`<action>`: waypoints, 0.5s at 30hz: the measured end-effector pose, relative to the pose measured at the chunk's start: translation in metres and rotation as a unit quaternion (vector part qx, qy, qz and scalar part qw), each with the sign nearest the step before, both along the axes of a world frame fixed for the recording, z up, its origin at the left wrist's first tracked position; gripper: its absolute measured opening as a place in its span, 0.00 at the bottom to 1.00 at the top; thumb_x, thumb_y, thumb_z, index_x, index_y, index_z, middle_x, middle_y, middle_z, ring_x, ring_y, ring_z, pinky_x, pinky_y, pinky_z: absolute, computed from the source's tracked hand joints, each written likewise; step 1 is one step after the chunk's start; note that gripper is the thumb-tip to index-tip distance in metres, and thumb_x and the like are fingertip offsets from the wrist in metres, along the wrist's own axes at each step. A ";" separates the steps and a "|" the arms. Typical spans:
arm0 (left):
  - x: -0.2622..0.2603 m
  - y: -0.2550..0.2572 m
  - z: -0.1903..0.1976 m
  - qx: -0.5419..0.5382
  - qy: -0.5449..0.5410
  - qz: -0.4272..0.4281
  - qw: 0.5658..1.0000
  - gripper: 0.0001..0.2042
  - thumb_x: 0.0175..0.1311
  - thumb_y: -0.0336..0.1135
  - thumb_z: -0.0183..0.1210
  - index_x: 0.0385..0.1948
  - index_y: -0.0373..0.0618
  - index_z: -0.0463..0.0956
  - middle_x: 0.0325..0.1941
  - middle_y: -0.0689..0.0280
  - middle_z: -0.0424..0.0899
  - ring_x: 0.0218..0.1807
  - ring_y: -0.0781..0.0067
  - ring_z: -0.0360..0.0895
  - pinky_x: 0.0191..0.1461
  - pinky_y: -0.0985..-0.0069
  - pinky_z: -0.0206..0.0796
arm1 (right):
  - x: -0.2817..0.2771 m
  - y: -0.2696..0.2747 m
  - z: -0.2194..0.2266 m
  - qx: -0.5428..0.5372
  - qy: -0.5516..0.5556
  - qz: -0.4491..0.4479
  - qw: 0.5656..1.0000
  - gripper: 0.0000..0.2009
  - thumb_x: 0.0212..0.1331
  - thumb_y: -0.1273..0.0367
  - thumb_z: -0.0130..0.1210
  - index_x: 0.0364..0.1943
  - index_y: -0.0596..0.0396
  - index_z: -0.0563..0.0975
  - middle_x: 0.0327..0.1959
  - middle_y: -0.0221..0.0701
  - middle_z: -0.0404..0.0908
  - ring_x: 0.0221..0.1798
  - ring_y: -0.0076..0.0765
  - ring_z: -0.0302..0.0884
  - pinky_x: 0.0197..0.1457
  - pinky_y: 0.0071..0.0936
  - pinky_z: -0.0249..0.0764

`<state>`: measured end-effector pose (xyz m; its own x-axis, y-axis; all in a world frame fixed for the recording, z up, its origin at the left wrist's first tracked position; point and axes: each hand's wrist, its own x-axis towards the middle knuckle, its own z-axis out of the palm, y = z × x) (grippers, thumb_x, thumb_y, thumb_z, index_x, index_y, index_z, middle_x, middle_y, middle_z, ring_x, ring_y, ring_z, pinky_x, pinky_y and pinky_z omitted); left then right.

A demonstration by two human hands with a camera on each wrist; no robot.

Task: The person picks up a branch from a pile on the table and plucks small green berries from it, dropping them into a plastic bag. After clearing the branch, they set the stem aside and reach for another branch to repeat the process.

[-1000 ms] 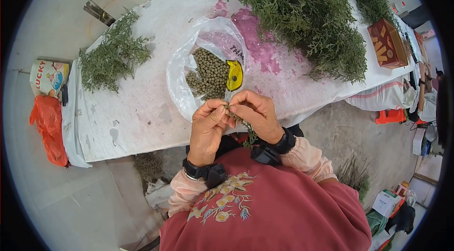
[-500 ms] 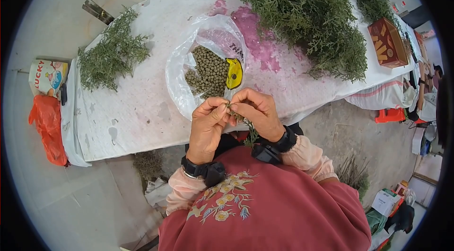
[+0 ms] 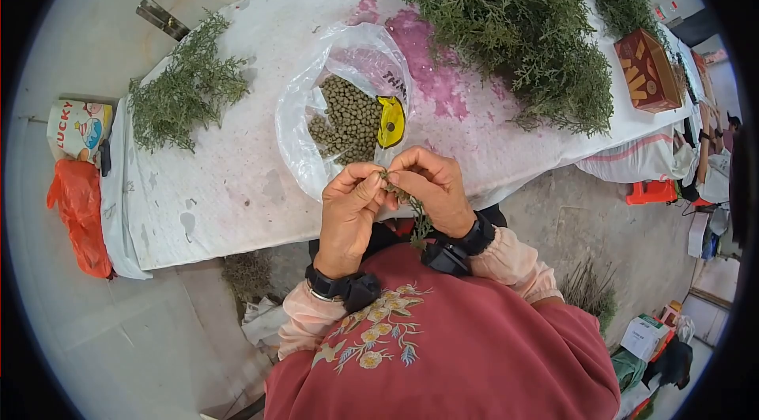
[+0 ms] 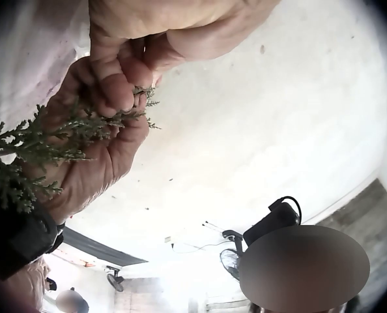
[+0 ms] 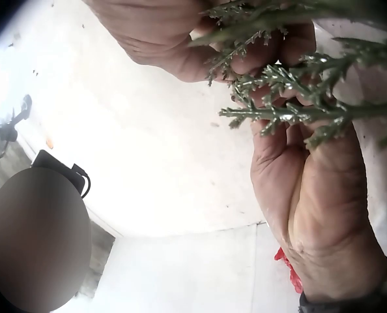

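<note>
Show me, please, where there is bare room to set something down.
The table's widest bare patch lies between the small green bunch and the pellet bag, reaching the near edge. A pink-stained one separates the bag from the big green pile. The pile and red box crowd the right; the left hand and right hand fill the bag's near side.

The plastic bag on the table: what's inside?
The plastic bag holds small brownish pellets. Anything beneath the top ones is covered. I can't tell whether the yellow patch is inside or on the plastic.

Head view downward, wrist views upward past both hands [image 3: 348, 222].
</note>
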<state>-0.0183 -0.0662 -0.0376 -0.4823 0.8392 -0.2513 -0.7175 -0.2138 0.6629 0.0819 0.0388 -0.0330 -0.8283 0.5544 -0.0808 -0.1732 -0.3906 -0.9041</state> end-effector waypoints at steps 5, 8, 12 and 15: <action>0.001 -0.001 -0.003 0.001 -0.007 0.005 1.000 0.04 0.61 0.26 0.53 0.35 0.37 0.74 0.30 0.64 0.78 0.28 0.77 0.73 0.35 0.79 0.70 | 0.001 0.001 -0.002 -0.028 0.004 0.005 1.000 0.03 0.57 0.76 0.50 0.31 0.62 0.72 0.25 0.29 0.76 0.24 0.23 0.74 0.28 0.19 0.70; 0.001 0.000 -0.003 0.001 0.003 0.005 1.000 0.04 0.61 0.26 0.53 0.35 0.37 0.74 0.30 0.64 0.78 0.28 0.77 0.73 0.35 0.79 0.70 | 0.000 0.002 -0.001 -0.022 0.004 0.005 1.000 0.03 0.57 0.76 0.49 0.31 0.62 0.72 0.25 0.29 0.75 0.24 0.23 0.74 0.28 0.19 0.70; 0.001 0.001 -0.004 0.002 0.014 -0.001 1.000 0.04 0.61 0.26 0.53 0.35 0.37 0.74 0.31 0.64 0.78 0.28 0.78 0.73 0.34 0.79 0.70 | 0.001 0.002 -0.002 -0.029 0.011 0.005 1.000 0.02 0.57 0.76 0.49 0.31 0.62 0.72 0.25 0.29 0.75 0.24 0.23 0.74 0.28 0.19 0.69; 0.001 0.001 -0.004 -0.001 0.012 -0.001 1.000 0.04 0.61 0.26 0.53 0.35 0.37 0.74 0.31 0.64 0.78 0.28 0.78 0.73 0.34 0.79 0.70 | 0.002 0.002 -0.001 -0.013 0.008 0.009 1.000 0.02 0.57 0.76 0.49 0.31 0.62 0.72 0.26 0.29 0.75 0.25 0.22 0.74 0.28 0.18 0.69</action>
